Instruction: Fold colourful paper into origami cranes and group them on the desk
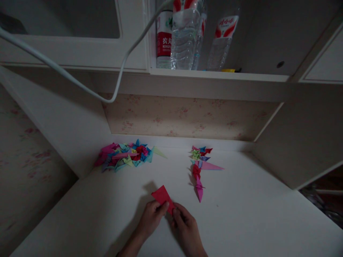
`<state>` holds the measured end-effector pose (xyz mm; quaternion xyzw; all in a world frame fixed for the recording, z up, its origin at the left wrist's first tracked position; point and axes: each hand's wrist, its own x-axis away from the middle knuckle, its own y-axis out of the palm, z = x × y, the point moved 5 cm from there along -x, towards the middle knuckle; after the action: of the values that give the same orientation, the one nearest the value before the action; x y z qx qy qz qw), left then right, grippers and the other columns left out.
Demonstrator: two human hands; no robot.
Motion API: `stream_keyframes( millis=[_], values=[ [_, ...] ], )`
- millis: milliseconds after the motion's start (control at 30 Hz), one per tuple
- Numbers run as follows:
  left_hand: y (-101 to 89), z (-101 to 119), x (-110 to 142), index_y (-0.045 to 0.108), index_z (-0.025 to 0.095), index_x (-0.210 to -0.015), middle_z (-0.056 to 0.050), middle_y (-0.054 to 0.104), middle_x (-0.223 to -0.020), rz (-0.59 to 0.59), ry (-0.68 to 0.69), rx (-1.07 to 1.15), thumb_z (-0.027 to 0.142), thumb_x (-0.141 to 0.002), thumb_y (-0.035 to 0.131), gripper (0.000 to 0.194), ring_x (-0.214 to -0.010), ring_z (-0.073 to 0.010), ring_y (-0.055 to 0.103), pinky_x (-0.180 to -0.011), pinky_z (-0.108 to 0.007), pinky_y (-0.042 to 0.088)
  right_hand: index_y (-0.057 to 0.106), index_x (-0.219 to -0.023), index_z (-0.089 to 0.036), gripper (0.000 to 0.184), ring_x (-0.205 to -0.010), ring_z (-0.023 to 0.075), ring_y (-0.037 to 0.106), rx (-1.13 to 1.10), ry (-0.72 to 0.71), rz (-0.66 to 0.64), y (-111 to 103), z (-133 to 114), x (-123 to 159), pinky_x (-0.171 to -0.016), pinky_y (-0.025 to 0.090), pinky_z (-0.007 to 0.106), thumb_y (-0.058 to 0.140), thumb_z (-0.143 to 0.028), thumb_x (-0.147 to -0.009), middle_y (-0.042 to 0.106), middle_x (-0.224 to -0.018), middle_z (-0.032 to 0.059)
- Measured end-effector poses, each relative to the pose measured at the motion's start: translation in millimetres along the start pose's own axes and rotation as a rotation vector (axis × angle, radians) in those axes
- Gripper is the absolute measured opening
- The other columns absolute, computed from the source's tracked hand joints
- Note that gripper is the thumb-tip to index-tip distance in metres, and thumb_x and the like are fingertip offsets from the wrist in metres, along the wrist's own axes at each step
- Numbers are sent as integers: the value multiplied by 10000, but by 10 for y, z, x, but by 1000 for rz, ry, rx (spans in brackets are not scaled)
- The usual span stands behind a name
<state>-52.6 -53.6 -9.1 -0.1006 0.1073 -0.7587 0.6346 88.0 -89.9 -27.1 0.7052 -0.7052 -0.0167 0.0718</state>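
Holds a creased red paper (162, 194) at the lower center of the frame, over a white tabletop (246, 214). Pinches it near its lower left edge between thumb and fingers with the left hand (151, 218), in a closed grip, and clasps its lower right end with the right hand (187, 227), also in a closed grip, pointing the free end toward the upper left. Shows at middle left a dense heap of folded paper pieces (128, 157) in pink, blue, green and red, with a pale green pointed piece (160, 152) jutting out on the right. Shows right of center a smaller cluster (196, 172), with a pink spike (211, 166) reaching right and a magenta piece (199, 192) at the lower end. Includes at top center clear plastic bottles (183, 44) on a shelf (219, 74), at upper left a looping white cable (66, 73), and at mid-frame floral wallpaper (184, 119).
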Motion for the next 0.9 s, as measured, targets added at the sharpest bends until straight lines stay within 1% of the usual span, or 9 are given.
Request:
stream_keyframes(
  millis=[133,267,433,533,667,733,800,867,900],
  values=[
    [-2,-6,6,514,162,-594,32,446,-550,-9,-12,-2,552,-853,465,471,-535,-112,394,-504,-231,280,683,-1096,-178,453,-580,139,493,13,10,19,-12,-11,-3,-526,397,233,576,-534,-839,585,-636,10],
    [-24,-9,-18,510,162,-587,37,443,-534,12,-35,-11,563,-857,451,486,-522,-109,393,-507,-230,286,690,-1078,-180,465,-588,146,496,9,16,35,-4,-50,9,-544,401,245,591,-552,-817,600,-659,12],
    [-54,28,-33,491,171,-568,44,410,-509,34,-43,-41,578,-847,441,496,-504,-113,381,-497,-235,282,683,-1085,-178,442,-597,145,486,-17,30,14,26,-81,17,-558,386,248,615,-521,-814,583,-647,2],
    [-46,44,-6,494,169,-566,38,423,-523,8,12,-78,551,-864,428,489,-514,-114,389,-508,-237,285,683,-1072,-180,421,-616,146,488,-36,16,-1,29,-101,25,-576,387,251,608,-511,-824,585,-665,3],
    [17,7,36,501,162,-540,29,443,-542,-89,128,-189,507,-884,432,492,-544,-115,406,-525,-237,277,697,-1021,-193,390,-680,159,508,30,-32,-25,6,-153,74,-627,402,262,581,-518,-840,630,-763,22],
    [62,-20,60,506,159,-508,28,443,-521,-149,162,-265,494,-885,445,509,-535,-114,410,-519,-240,267,701,-995,-193,390,-712,169,519,95,-55,-30,-44,-193,110,-652,407,268,567,-527,-844,641,-793,29],
    [99,-16,93,566,153,-537,13,507,-547,-204,193,-296,487,-890,449,500,-557,-123,460,-533,-235,295,697,-948,-186,394,-706,167,516,155,-59,-49,-138,-252,136,-647,401,265,545,-537,-854,624,-761,24],
    [121,15,128,659,155,-669,-14,614,-658,-245,203,-269,477,-913,419,470,-639,-141,542,-588,-224,359,680,-861,-177,394,-677,156,499,224,-57,-81,-298,-355,130,-628,387,257,517,-536,-870,581,-701,7],
    [124,29,142,687,160,-745,-25,649,-714,-254,192,-246,472,-928,389,469,-680,-148,571,-619,-221,386,665,-811,-174,398,-669,150,491,269,-64,-94,-412,-431,108,-623,381,253,505,-532,-877,559,-681,0]
  ],
)
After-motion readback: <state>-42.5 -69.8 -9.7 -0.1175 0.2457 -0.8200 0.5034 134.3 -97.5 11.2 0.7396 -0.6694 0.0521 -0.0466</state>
